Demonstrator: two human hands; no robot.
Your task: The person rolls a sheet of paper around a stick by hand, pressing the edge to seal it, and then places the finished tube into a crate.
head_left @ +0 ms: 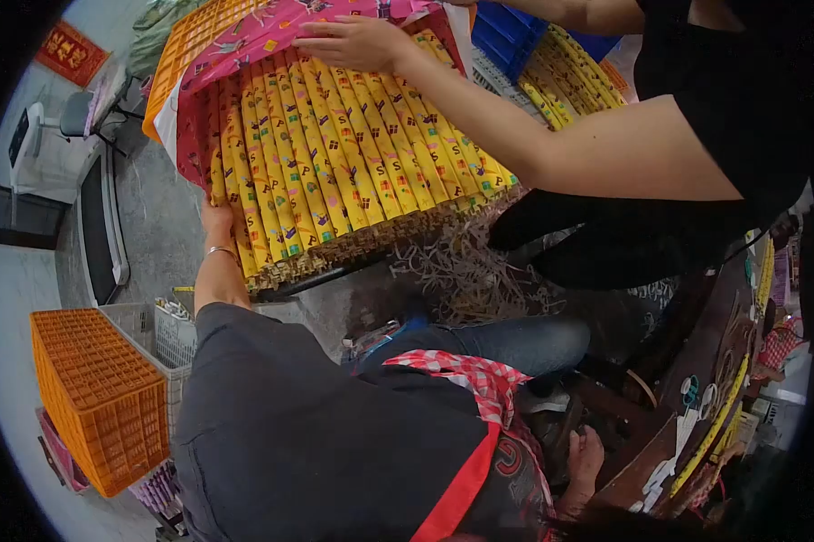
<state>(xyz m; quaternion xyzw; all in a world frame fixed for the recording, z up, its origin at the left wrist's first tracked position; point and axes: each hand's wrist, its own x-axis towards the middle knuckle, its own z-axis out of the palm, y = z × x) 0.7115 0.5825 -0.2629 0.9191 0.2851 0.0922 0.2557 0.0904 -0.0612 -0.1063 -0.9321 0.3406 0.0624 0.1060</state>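
Observation:
My left hand (215, 219), with a bracelet at the wrist, grips the left edge of a stack of yellow printed paper rolls (334, 149). Its fingers are partly hidden against the rolls. Pink printed wrapping paper (244, 56) lies over the far side of the stack and hangs down at the left. Another person's hand (357, 43) lies flat on that paper. My right hand (586, 456) is low at the right, near the edge of a dark table (637, 452); its fingers are apart and I see nothing in them.
An orange crate (100, 397) stands at the left beside a grey crate (176, 339). Shredded paper strips (470, 271) litter the floor below the stack. The other person stands close at the right. Scissors (689, 393) lie on the table; a blue crate (506, 41) is behind.

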